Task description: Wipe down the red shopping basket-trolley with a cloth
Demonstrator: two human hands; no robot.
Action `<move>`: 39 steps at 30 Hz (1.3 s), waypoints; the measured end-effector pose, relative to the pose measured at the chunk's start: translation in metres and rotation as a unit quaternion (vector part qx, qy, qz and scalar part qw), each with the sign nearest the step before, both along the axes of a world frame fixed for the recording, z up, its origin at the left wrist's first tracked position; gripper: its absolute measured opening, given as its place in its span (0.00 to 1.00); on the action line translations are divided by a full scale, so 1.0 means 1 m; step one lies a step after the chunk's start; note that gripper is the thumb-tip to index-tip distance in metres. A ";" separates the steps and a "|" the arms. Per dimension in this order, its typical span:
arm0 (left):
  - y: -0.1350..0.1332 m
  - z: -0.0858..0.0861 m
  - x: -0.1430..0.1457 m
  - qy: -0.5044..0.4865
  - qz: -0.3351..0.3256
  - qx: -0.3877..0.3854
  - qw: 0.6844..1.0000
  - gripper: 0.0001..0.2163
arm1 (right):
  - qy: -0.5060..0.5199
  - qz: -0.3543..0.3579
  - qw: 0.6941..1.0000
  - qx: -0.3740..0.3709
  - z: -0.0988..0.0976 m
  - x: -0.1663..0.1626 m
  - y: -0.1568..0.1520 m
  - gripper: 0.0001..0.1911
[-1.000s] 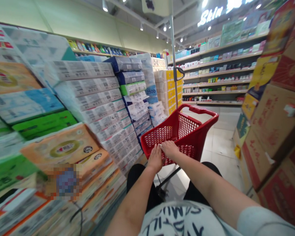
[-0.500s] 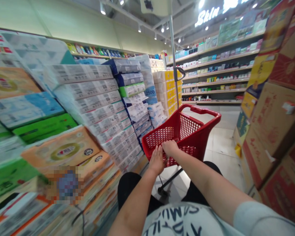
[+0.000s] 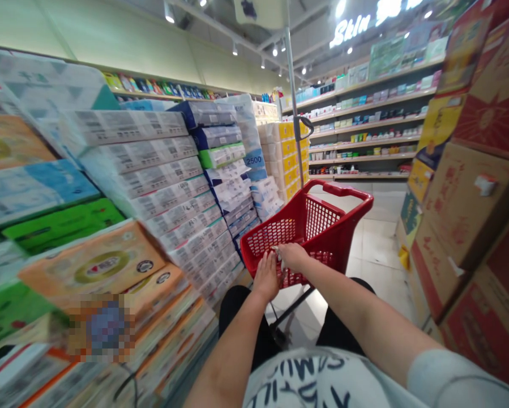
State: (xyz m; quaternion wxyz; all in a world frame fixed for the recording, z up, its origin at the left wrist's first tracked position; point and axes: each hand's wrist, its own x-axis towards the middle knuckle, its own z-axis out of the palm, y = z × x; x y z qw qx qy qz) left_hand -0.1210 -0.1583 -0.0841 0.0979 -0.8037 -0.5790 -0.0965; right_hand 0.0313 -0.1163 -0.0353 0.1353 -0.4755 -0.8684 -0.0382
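A red shopping cart [image 3: 296, 232] with a lattice basket stands in front of my knees, its handle on the far side. At the near rim of the basket my left hand [image 3: 266, 277] lies with its fingers stretched out, its fingertips close to the rim. Right beside it my right hand [image 3: 294, 258] is closed, and a small crumpled whitish piece, like a tissue or cloth [image 3: 281, 260], shows at its fingers. Part of that piece is hidden between the two hands, so its exact kind is unclear.
Stacked tissue packs [image 3: 165, 181] rise on the left, with orange packs [image 3: 105, 266] nearest. Cardboard cartons [image 3: 466, 204] stand piled on the right. A metal pole [image 3: 294, 90] rises by the cart. Shelves of small goods [image 3: 364, 122] line the back above a tiled floor [image 3: 375, 249].
The view has shifted slightly, so the cart and shelves sit a little further left. The whitish piece at my right hand's fingers now shows more. Both hands stay at the basket's near rim.
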 end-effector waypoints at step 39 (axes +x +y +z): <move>0.010 -0.005 0.022 -0.028 -0.054 -0.015 0.998 0.33 | 0.038 -0.046 0.994 0.093 -0.021 0.042 -0.006 0.11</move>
